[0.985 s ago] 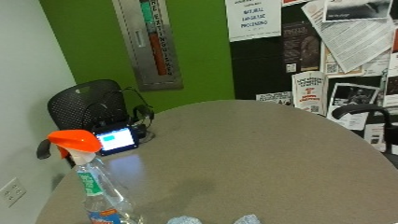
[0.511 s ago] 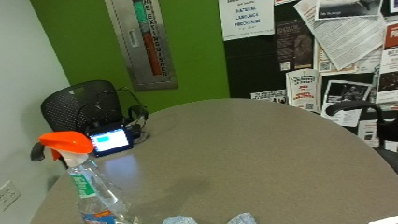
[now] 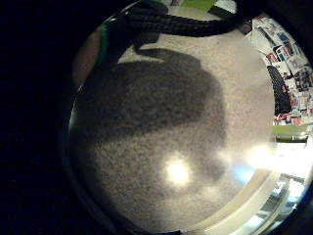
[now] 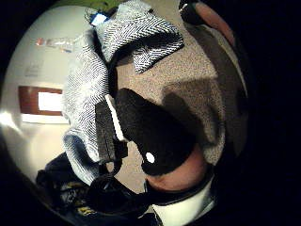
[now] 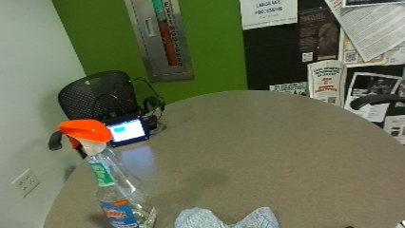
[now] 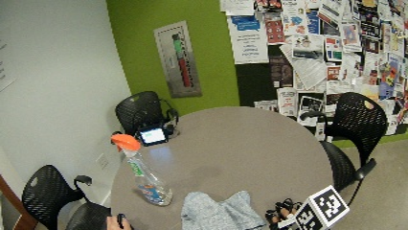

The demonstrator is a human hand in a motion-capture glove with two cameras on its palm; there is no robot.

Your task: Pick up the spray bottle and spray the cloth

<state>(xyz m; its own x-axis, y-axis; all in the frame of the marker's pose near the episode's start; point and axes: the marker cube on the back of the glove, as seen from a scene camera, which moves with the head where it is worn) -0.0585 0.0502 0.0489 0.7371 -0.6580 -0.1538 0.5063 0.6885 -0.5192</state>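
On table (image 5: 284, 142), clear spray bottle (image 5: 117, 190), liquid low, beside cloth (image 5: 227, 219)

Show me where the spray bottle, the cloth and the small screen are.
spray bottle (image 5: 117, 192): outside view, clear body.
cloth (image 6: 217, 211): wide outside view, middle of the fabric.
screen (image 5: 126, 130): outside view, lit display.

Probably an office meeting room: round table (image 6: 255, 143), mesh chairs (image 6: 357, 120), poster-covered noticeboard (image 6: 319, 43).

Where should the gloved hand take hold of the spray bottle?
Grip the narrow neck just under the orange trigger head of the upright clear plastic spray bottle, coming from the side of the grey cloth. The body widens below, and the neck puts a finger near the trigger.
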